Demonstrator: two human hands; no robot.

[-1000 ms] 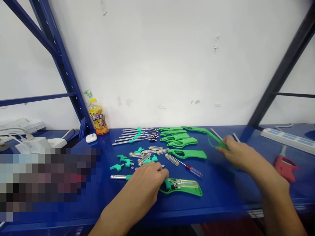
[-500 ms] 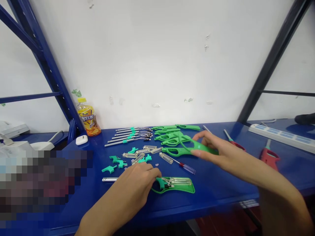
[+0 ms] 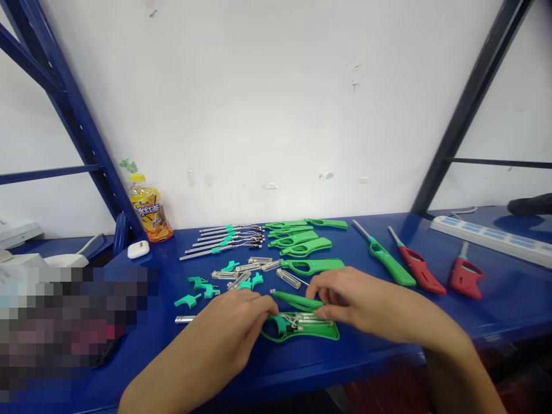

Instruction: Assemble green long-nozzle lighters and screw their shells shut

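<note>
Near the table's front edge lies a partly built stick lighter: a green half shell holding a teal trigger, thin wires and a clear fuel tank. Its metal tube sticks out to the left. My left hand is closed over the middle of this lighter, hiding the join of tube and shell. Pinched in my right hand is a second green half shell, tilted just above the tank. Behind my hands, loose clear tanks and teal triggers are scattered.
Metal tubes with wires and green half shells lie at the back. To the right are a green lighter, red lighters and a power strip. A drink bottle and white case stand left.
My right hand has come from the row of shells toward me and left, carrying a green half shell over the lighter. My left hand stays on the lighter.
</note>
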